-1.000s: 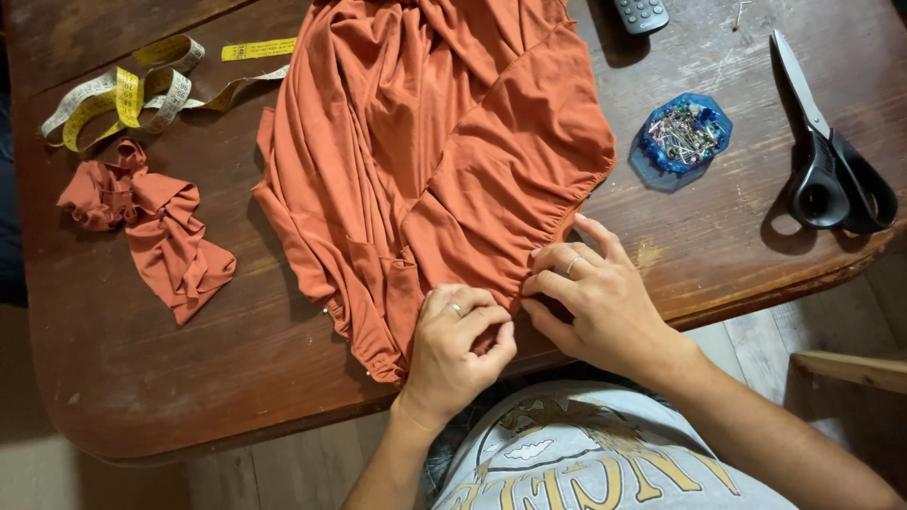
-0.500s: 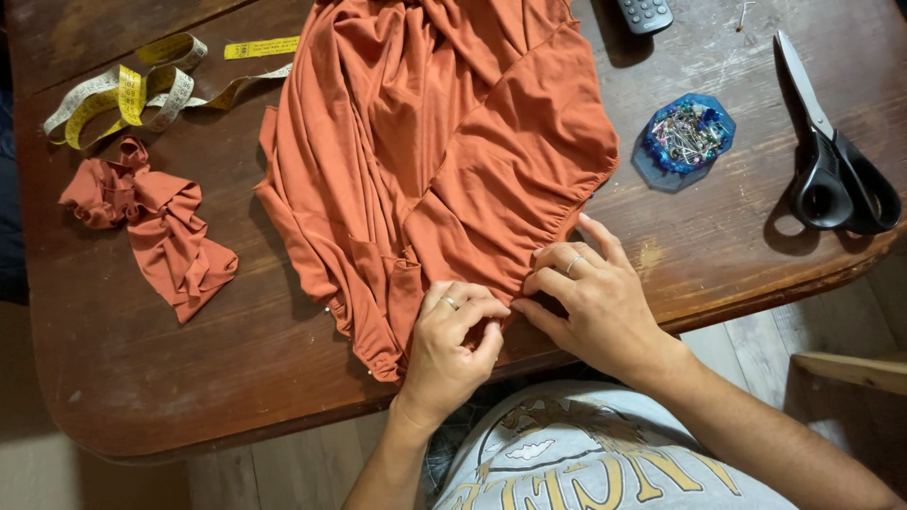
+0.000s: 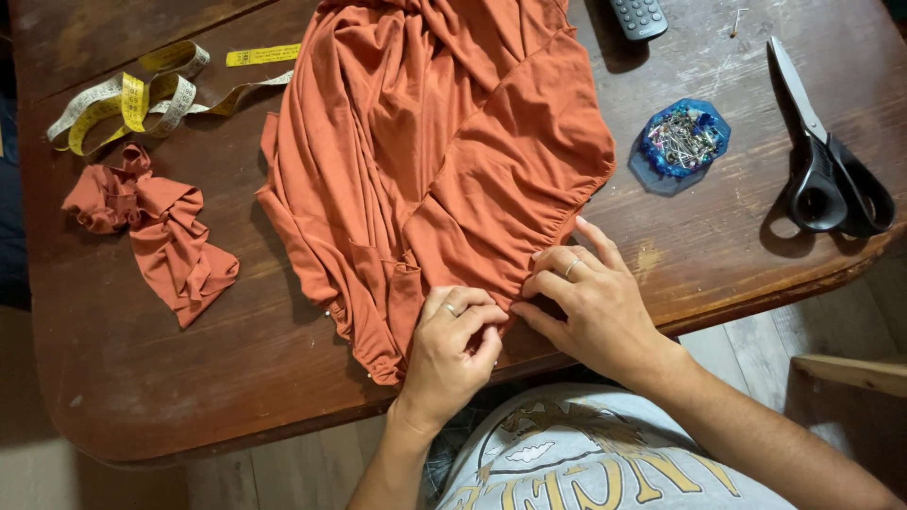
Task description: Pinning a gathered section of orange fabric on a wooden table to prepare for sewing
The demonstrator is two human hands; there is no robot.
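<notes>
On the near edge of the worktop, the left hand pinches the gathered hem of the orange garment, and the right hand presses flat, fingers open, just right of it.

L hand sits palm down w/ fingers curled in tight, knuckles up, ring on one finger, forearm coming up from the bottom edge. R hand lies just beside it, fingers spread & flatter, ring too, forearm angling in from lower right. Fingertips of both nearly meet.
</notes>
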